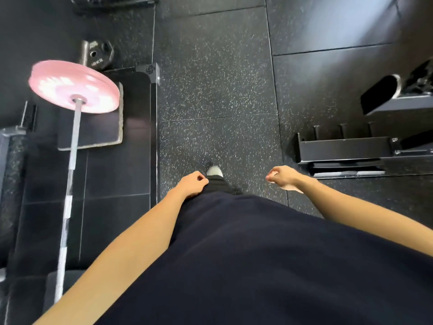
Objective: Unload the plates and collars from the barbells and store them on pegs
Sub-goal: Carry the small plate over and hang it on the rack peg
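A pink plate [70,86] sits on the far end of a steel barbell [70,174] that runs down the left side of the view. No collar shows on that end. My left hand [193,184] hangs by my thigh with fingers curled and nothing in it. Over the speckled floor, well right of the barbell, my right hand [282,177] is loosely closed and empty too. A small black plate [99,55] rests on a peg of the rack beyond the pink plate.
A black rack base with short upright pegs [342,146] stands at the right. A black roller pad [379,92] lies further back on the right. A black platform [131,141] edges the barbell area. My shoe [214,171] is on the speckled rubber floor [215,78].
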